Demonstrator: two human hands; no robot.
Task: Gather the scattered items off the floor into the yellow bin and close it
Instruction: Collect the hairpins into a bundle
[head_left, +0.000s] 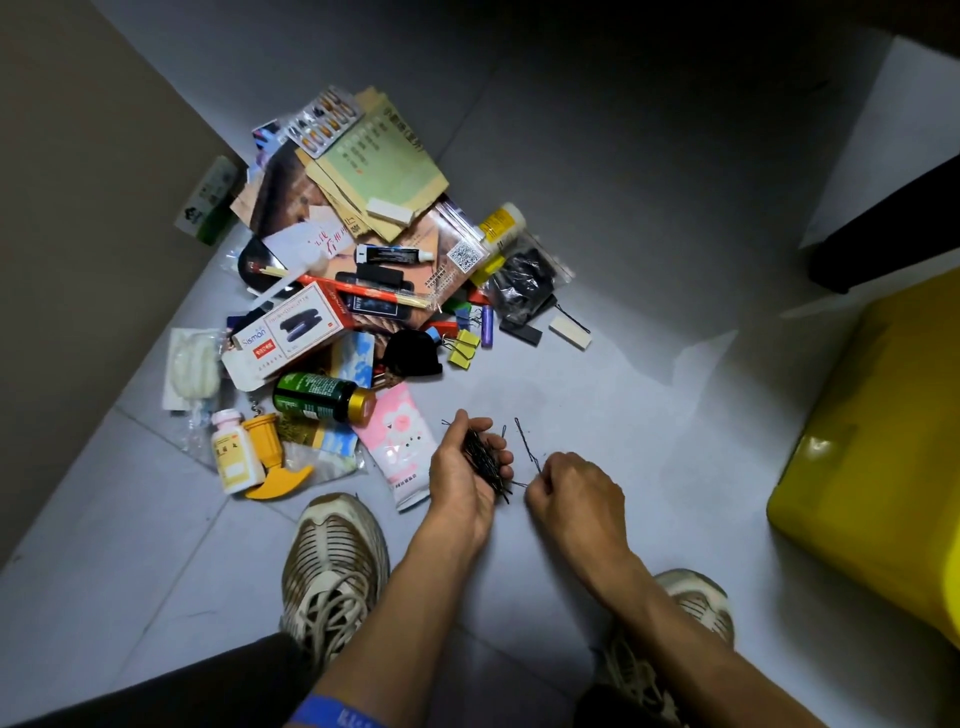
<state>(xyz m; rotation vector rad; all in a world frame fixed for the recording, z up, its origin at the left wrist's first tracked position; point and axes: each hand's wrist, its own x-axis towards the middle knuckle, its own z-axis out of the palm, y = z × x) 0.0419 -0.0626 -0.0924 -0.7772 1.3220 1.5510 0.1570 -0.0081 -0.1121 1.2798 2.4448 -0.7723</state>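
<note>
A person crouches over a grey tiled floor (597, 395), seen from above. The left hand (462, 467) is cupped palm-up, its fingers curled around a bundle of black hairpins (485, 457). The right hand (571, 493), just beside it, pinches a single hairpin (527, 447) between curled fingertips, the pin's far end pointing away from the person.

Beyond the hands lies a heap of scattered items (363, 270): papers, a stapler box (291, 332), a green bottle (322, 397), a pink tube (402, 441), yellow binder clips (462, 348), a blister pack (324, 122). The heap reaches a brown wall (78, 208) on the left.

The yellow bin (878, 441) stands at the right edge, well apart from the heap, with bare floor between them. A shoe (335, 566) sits under each forearm.
</note>
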